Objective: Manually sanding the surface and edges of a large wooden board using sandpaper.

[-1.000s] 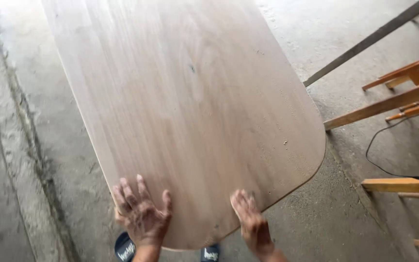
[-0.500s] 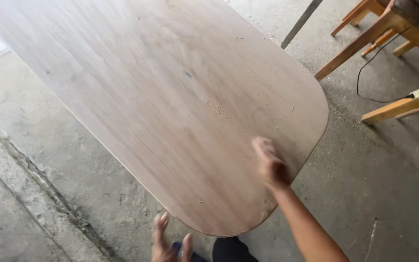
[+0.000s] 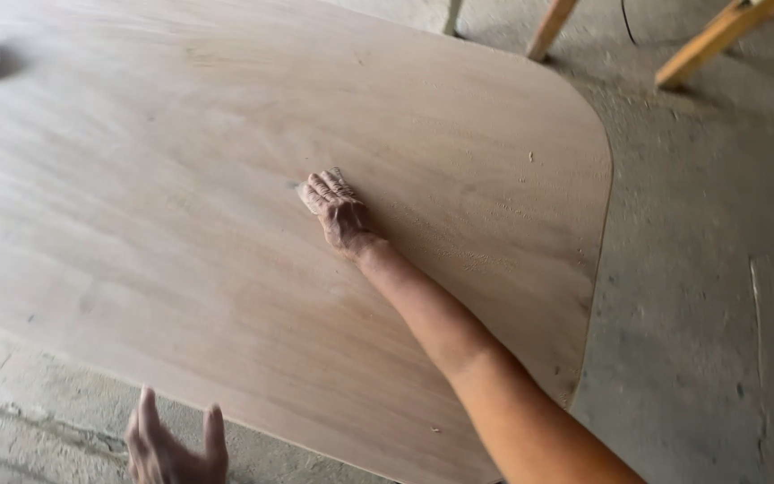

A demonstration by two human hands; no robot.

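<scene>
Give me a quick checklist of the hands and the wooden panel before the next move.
1. Right hand on the wooden panel: ok, it rests near the middle, arm stretched out.
2. Something under the right fingers: cannot tell, a pale edge shows there.
3. Left hand steadying the panel: not ok, open and off the near edge.
4. Panel face free of debris: not ok, sawdust lies on the right part.
5. Room beside the panel: ok, the wooden legs stand beyond the far edge.
</scene>
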